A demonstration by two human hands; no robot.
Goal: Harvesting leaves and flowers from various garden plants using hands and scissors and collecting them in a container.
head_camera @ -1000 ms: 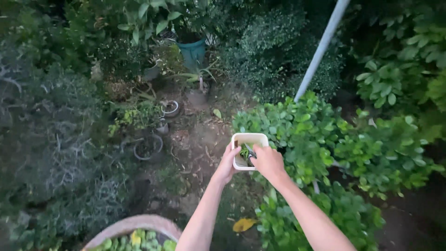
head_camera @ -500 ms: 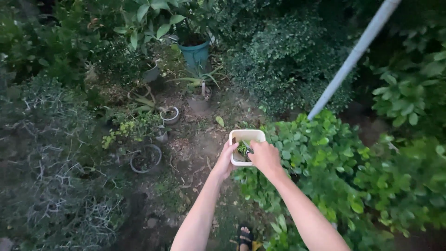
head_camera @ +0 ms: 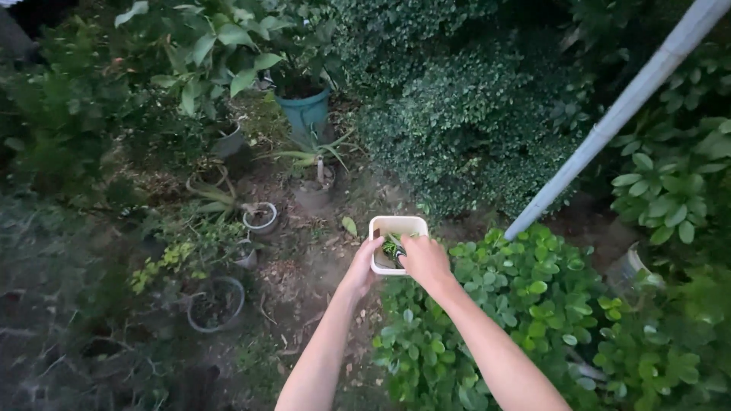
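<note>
My left hand (head_camera: 362, 268) grips the left side of a small white square container (head_camera: 395, 226) held out over the garden ground. Green cuttings (head_camera: 391, 246) lie inside it. My right hand (head_camera: 425, 261) is closed at the container's right edge, on a small dark tool (head_camera: 400, 257) that pokes in among the cuttings; I cannot tell what kind of tool it is. Both arms reach forward from the bottom of the view.
A leafy green shrub (head_camera: 518, 320) grows under my right arm. A white pole (head_camera: 609, 122) slants at upper right. A teal pot (head_camera: 306, 111), small round pots (head_camera: 260, 217) and a grey pot (head_camera: 215, 304) stand on bare soil to the left. Dense bushes (head_camera: 464, 106) are behind.
The view has moved forward and tilted up; the pots and pole shifted in frame. My hands keep the same hold on the container. The foot and the big pot at the bottom have dropped out of view.
</note>
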